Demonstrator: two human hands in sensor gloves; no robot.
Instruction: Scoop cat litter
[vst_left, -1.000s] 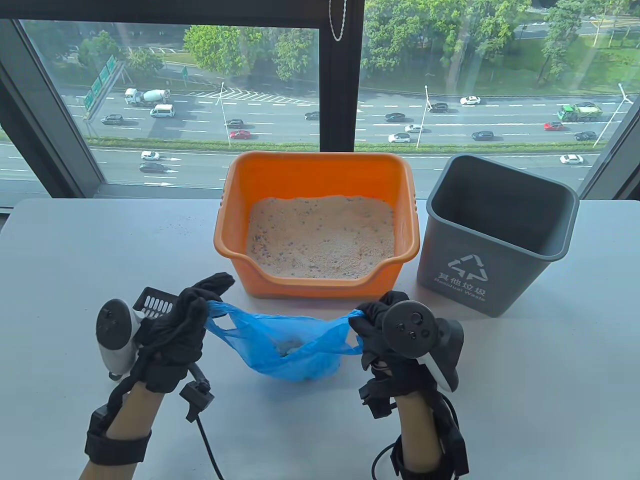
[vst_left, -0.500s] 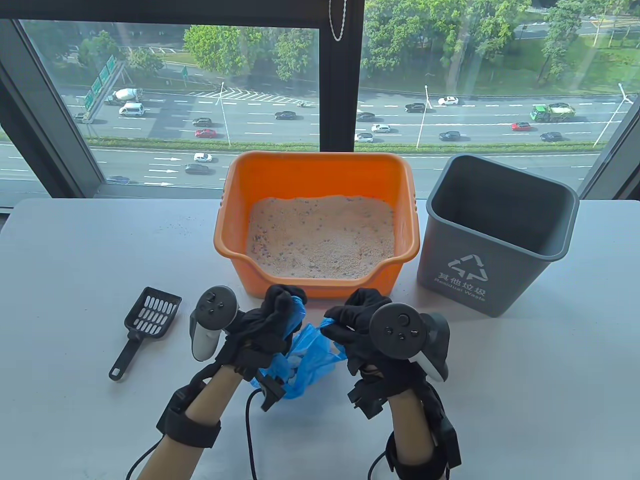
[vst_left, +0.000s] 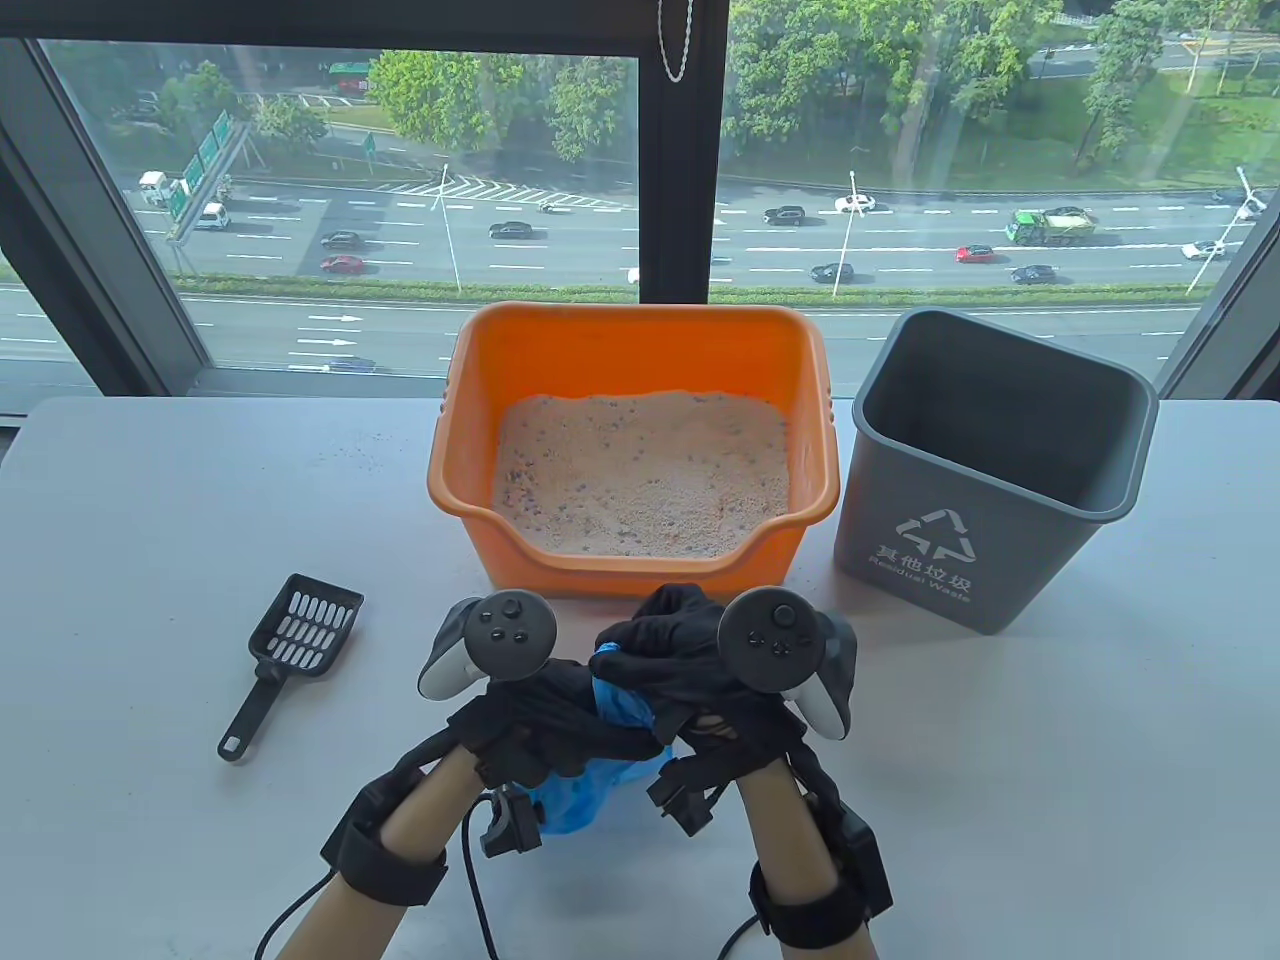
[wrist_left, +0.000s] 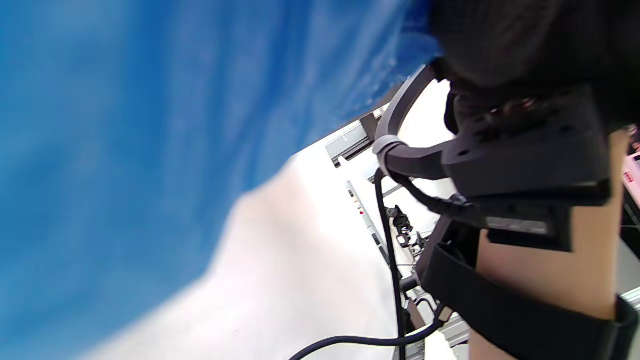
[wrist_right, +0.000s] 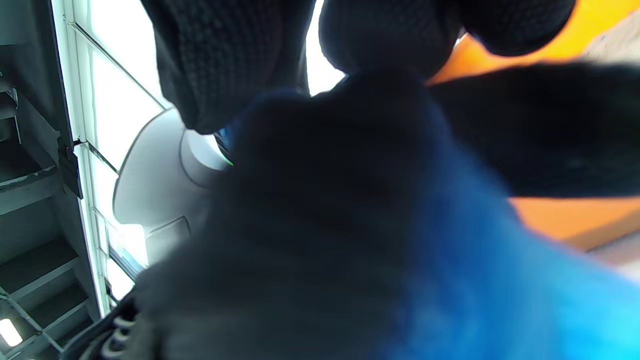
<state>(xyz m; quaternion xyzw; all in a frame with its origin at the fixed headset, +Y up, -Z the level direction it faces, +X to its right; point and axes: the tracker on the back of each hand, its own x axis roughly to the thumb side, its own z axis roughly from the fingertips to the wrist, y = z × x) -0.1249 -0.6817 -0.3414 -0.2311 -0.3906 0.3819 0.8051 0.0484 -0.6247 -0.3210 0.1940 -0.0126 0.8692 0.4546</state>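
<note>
Scoop (vst_left: 297, 632) idle at 9 o'clock on the surface (vst_left: 1100, 750). Left hand (vst_left: 545, 715) and right hand (vst_left: 670, 655) both gripping the blue bag (vst_left: 620, 705) neck, crossed together. Litter box (vst_left: 630, 350) at 12 o'clock; bin (vst_left: 1000, 470), likely destination, at 2 o'clock, nearer the right hand.

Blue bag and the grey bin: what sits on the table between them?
In the table view, only the right hand with its tracker; past it, bare table up to the grey bin. The hand grips the blue bag.

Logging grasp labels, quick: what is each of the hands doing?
Left hand: grips the blue bag.
Right hand: grips the bag's gathered top.
</note>
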